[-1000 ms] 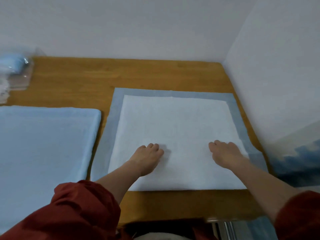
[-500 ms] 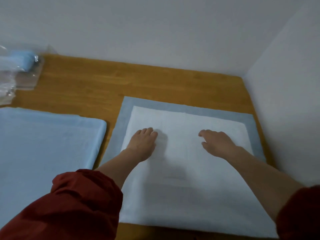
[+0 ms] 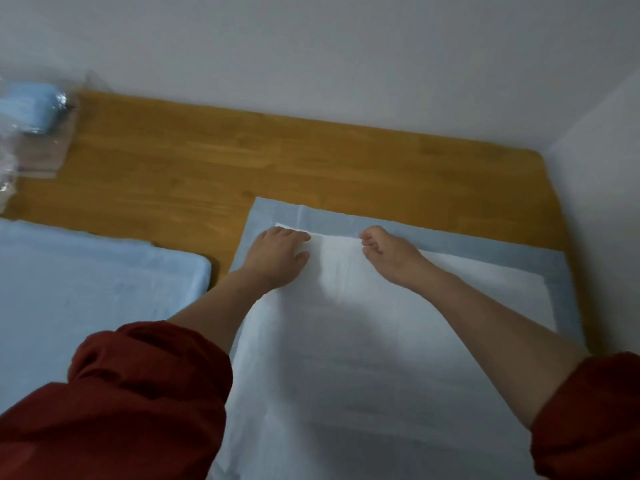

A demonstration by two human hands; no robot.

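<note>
Pad (image 3: 346, 358) under left hand (image 3: 277, 258) and right hand (image 3: 391, 259)

Both hands slid across the pad (image 3: 346, 341) from its middle to the far edge of its white part. The left hand (image 3: 277, 258) ended flat by the far-left corner, and the right hand (image 3: 391, 254) curled its fingers there.

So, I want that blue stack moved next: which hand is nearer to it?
Left. The left hand rests on the pad right of the stack; the right hand lies farther right.
</note>
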